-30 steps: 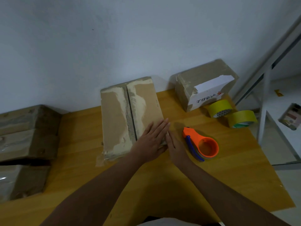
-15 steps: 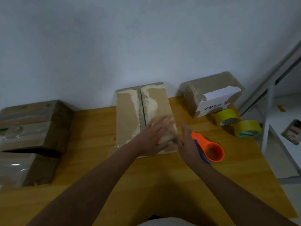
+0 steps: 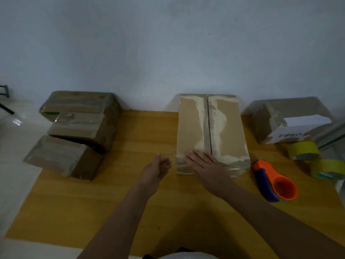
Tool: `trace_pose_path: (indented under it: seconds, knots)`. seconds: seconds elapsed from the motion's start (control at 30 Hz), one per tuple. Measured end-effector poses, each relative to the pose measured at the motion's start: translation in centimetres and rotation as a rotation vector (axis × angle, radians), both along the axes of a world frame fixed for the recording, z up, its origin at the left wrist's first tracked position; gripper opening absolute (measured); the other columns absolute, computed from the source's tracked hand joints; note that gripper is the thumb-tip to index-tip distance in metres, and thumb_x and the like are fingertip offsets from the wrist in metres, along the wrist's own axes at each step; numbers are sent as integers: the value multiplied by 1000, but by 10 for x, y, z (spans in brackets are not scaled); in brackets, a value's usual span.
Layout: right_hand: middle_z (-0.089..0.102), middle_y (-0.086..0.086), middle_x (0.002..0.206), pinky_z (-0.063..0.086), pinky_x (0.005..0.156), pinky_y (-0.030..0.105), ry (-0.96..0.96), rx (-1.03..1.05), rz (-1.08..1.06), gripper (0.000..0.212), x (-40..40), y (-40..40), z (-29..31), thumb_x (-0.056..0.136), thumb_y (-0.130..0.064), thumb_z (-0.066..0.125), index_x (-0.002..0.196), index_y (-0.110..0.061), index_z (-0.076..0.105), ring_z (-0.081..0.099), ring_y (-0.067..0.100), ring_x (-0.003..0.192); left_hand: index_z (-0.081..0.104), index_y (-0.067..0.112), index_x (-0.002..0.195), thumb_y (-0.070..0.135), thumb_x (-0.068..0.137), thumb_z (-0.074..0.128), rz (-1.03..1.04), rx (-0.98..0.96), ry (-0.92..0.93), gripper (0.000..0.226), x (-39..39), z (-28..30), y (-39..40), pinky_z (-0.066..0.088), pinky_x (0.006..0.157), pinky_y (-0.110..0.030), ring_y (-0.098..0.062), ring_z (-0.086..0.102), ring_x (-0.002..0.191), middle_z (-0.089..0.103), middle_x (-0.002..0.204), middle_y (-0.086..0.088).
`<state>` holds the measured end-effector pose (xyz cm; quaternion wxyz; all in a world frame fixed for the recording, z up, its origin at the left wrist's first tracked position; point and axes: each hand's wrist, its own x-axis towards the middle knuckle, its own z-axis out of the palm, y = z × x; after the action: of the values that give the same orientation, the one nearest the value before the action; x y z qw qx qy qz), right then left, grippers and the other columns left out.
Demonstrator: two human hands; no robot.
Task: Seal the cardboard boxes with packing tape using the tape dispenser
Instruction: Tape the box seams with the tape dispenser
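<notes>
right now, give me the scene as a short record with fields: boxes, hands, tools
centre box: flat on the wooden table, top seam untaped
right hand: fingers flat on the centre box's near end
left hand: loosely curled beside the box, holding nothing
tape dispenser: orange and blue, on the table right of the box, untouched
tape rolls: two yellow, far right
other boxes: stacked at left

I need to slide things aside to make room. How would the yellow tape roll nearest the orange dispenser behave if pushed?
The yellow tape roll seems tilted, leaning against the other roll, so a nudge would probably tip or roll it. Its smooth sides likely slide easily on the wooden table. It looks stiff, a hollow ring, probably light.
</notes>
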<state>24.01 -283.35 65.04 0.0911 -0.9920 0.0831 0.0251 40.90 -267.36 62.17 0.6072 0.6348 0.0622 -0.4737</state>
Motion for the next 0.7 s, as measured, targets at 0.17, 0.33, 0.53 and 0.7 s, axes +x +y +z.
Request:
trace_pose_path:
  seconds: [0.17, 0.33, 0.53, 0.7]
  knots:
    - [10, -7, 163, 16, 120, 46, 3, -96, 22, 55, 11, -5, 1, 104, -46, 21, 156, -31, 11, 8, 20, 151, 71, 14, 100, 36, 92, 65, -24, -128, -35, 25, -4, 6, 2, 54, 71, -17, -8, 70, 89, 74, 90, 6]
    - [7, -6, 164, 21, 117, 51, -2, -149, 16, 54, 16, -3, -5, 105, -37, 24, 155, -34, 3, 8, 26, 151, 69, 9, 93, 21, 94, 66, 36, -115, -213, 12, -12, 15, -1, 53, 73, -18, -8, 66, 79, 69, 78, 3]
    - [6, -5, 164, 22, 118, 51, 14, -151, 13, 71, 17, -5, -6, 98, -21, 42, 155, -34, 4, 5, 26, 151, 66, 9, 86, 19, 97, 62, 82, -73, -395, 16, -22, 9, -7, 52, 73, -19, -6, 60, 73, 66, 75, 3]
    - [4, -7, 164, 21, 119, 49, 18, -147, 20, 61, 17, -6, -7, 102, -31, 33, 155, -36, 3, 4, 24, 151, 65, 12, 88, 20, 99, 58, 59, -41, -460, 15, -25, 4, -20, 49, 71, -20, -4, 61, 74, 66, 82, 2]
